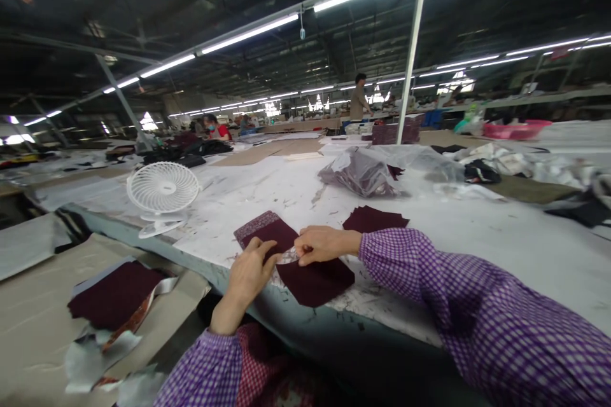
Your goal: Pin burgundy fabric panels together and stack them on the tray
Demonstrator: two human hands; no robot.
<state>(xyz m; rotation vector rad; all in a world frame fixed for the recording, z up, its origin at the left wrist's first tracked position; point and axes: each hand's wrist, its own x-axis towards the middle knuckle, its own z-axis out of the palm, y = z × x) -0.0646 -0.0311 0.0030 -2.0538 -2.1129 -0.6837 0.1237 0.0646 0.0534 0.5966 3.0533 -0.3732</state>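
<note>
My right hand point(324, 243) is closed, its thumb and fingertips pinching the upper edge of a dark maroon fabric piece point(317, 283) at the table's front edge. A patterned, light strip shows between my two hands. My left hand point(251, 270) faces it, thumb and index finger drawn close together at that same edge; exactly what lies between those fingertips is hard to make out. Just beyond the left fingers lies another maroon piece point(274, 233) with a speckled band along one side. Behind my right wrist sits a small stack of maroon pieces point(375, 219).
A white fan point(163, 189) stands at the left table edge. Further back is a clear plastic bag point(365, 172) with fabric inside. Lower left, cut maroon cloth point(117, 292) lies on a brown sheet. A metal pole point(413, 44) rises behind. Other people work far off.
</note>
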